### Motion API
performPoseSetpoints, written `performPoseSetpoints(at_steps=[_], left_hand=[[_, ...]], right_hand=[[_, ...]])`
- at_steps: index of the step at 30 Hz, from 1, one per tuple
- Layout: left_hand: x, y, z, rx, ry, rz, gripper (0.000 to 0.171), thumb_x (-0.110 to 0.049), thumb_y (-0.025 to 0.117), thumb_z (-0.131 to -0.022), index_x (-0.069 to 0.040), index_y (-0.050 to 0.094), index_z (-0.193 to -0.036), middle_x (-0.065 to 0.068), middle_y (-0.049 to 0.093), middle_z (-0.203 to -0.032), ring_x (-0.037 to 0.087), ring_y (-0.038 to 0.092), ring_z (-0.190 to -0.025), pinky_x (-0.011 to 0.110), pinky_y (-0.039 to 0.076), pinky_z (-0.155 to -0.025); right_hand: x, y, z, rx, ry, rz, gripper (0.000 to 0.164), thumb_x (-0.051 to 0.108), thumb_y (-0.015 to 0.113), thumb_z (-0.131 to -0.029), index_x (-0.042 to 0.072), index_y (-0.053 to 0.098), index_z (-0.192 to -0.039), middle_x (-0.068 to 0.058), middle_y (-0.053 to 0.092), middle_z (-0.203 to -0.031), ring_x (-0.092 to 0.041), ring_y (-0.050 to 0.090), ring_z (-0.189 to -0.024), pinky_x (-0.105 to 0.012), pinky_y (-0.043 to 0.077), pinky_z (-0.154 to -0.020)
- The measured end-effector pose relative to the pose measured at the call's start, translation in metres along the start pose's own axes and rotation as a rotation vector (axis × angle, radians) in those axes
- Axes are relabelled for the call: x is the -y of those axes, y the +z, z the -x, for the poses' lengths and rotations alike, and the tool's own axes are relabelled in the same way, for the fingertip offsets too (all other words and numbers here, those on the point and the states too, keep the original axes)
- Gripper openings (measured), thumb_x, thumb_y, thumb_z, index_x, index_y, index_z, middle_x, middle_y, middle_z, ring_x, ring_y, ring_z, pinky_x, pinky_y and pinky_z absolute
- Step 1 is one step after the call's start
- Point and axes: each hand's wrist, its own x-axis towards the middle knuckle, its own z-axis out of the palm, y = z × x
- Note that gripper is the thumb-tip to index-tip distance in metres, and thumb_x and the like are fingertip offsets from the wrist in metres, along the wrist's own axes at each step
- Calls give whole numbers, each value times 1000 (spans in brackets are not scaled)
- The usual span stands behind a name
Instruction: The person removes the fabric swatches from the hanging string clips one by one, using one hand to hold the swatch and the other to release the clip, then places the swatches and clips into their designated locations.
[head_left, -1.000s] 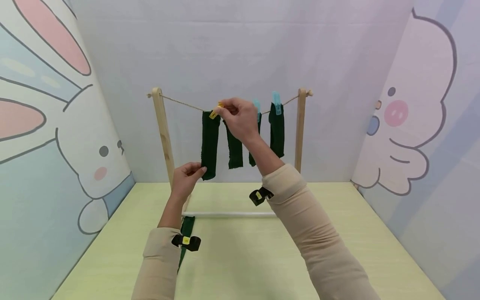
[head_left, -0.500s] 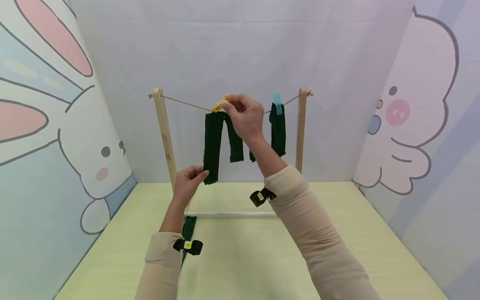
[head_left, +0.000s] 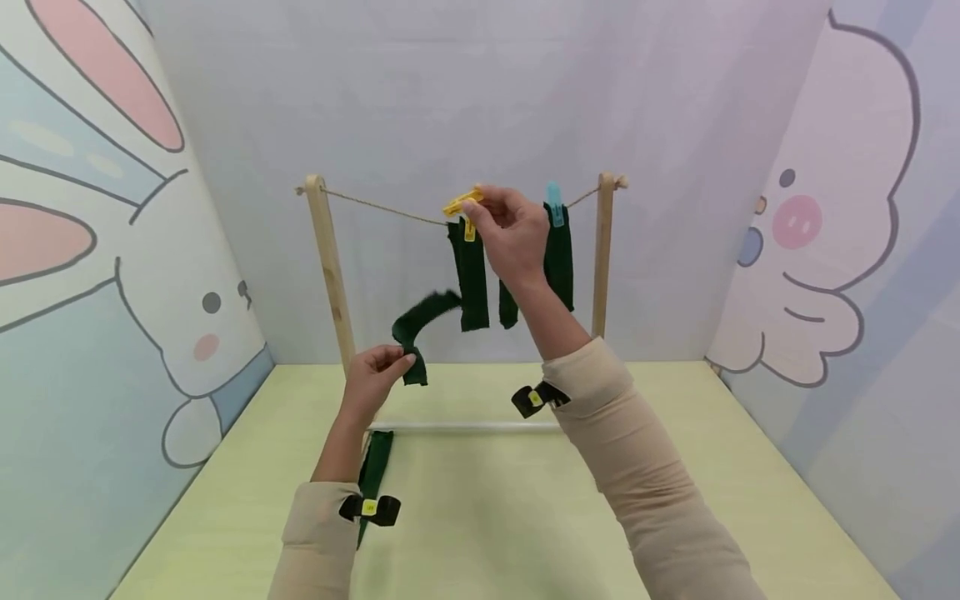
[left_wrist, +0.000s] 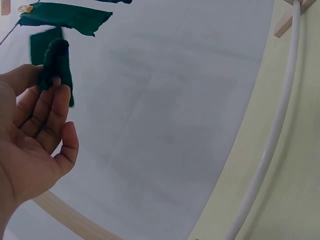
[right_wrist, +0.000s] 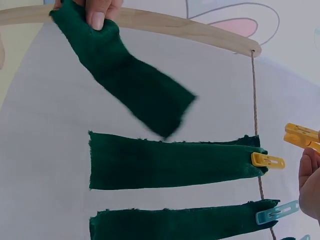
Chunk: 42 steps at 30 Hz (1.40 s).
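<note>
My left hand (head_left: 367, 383) pinches a dark green cloth strip (head_left: 422, 318) near its lower end. The strip's free end bends over to the right, below the rope. Up by the rope, my right hand (head_left: 516, 235) pinches a yellow clothespin (head_left: 459, 202) between thumb and fingers; the right wrist view shows that clothespin (right_wrist: 299, 135) off the rope. Just beneath hangs another green strip (head_left: 472, 287), clipped by a second yellow clothespin (right_wrist: 268, 160). Further right, a light blue clothespin (head_left: 554, 205) holds one more strip (head_left: 558, 258). My right hand and forearm partly hide the strip between them.
The twine rope (head_left: 378, 207) sags between a left wooden post (head_left: 327, 258) and a right wooden post (head_left: 603, 250). A white rod (head_left: 465, 428) joins the frame low down. Another green strip (head_left: 375, 465) lies on the pale table (head_left: 465, 517), beside my left forearm.
The yellow clothespin in my right hand has come away from the leftmost strip and moved right. That strip's top has dropped from the rope and folded over; my left hand still holds its lower end.
</note>
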Motion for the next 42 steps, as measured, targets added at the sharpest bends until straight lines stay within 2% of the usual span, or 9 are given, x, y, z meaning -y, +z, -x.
performPoseSetpoints(at_steps=[6,14,22,29,36,42], left_hand=[[0,-4,9,26,-54,-64,28,-20,65,-89,6,66,-100,3,62,-84,15,52,-76,27,44,-67],[-2,-8,21,24,-97,-144,26,-18,64,-90,4,66,-103,8,63,-92,19,52,-80,26,46,-68],[9,-2,28,13,-111,-66,25,-16,63,-90,7,64,-102,9,60,-88,16,51,-76,24,44,-65],[19,1,33,-18,-122,-101,21,-14,62,-91,5,65,-100,9,60,-86,18,51,-76,26,46,-66],[29,0,33,-21,-152,-78,19,-13,62,-91,5,63,-95,6,57,-81,18,50,-73,28,47,-67],[21,-2,38,-4,-155,-35,13,-4,59,-91,9,60,-90,7,53,-78,17,47,-70,25,43,-62]], right_hand=[[-27,-20,13,-10,-28,-73,25,-2,69,-81,-12,64,-103,-21,65,-91,-14,59,-72,-22,50,-67],[-35,-41,36,-3,-18,-74,24,0,69,-82,-12,64,-102,-21,64,-91,-15,59,-73,-22,50,-69],[-39,-56,45,-3,23,-73,25,-2,67,-83,-13,62,-105,-23,63,-92,-15,58,-73,-20,50,-69],[-41,-68,60,-22,140,-7,27,7,69,-84,-6,64,-107,-14,65,-96,-16,59,-77,-21,50,-71],[-47,-76,74,-9,106,-102,25,-2,68,-83,-12,62,-105,-21,63,-92,-16,60,-74,-21,50,-68],[-52,-86,85,-13,109,-88,28,-3,68,-82,-14,60,-106,-20,64,-93,-15,62,-76,-21,50,-69]])
